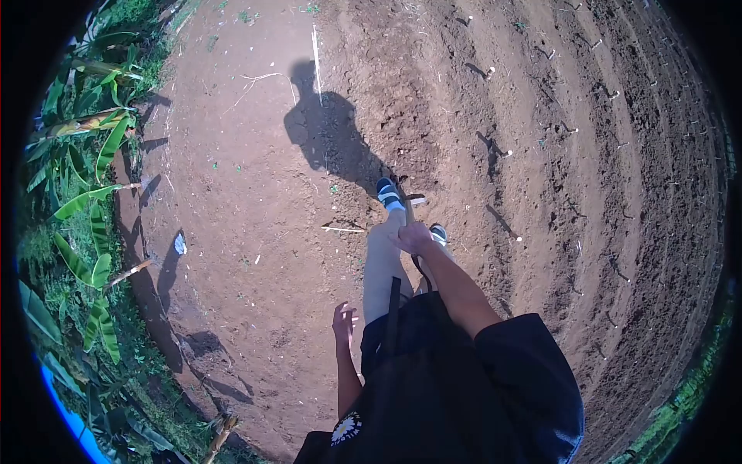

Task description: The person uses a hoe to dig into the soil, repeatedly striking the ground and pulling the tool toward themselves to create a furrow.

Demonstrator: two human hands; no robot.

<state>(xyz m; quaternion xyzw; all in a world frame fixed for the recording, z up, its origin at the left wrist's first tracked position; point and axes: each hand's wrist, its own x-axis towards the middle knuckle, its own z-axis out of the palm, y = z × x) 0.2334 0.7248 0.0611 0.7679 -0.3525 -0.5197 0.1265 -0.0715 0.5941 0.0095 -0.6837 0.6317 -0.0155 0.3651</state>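
Over here, the left hand [345,321] hangs beside the person's trouser leg [382,267], fingers loosely apart, nothing visible in them. Ahead, the right hand [416,237] has its grip wrapped round what looks like a slim handle [409,213], presumably to steady it; a pale piece [418,201] lies just beyond the grip, by the sandal [386,190]. Farther out, short stakes [519,239], perhaps row markers, stand toward the field's [255,309] right edge; banana plants [114,147] fringe its left.

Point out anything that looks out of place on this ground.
A pale, crumpled-looking scrap lies on the bare soil toward the picture's left, near the banana plants. It resembles litter, though it's too small to identify; nothing else clearly stands out.
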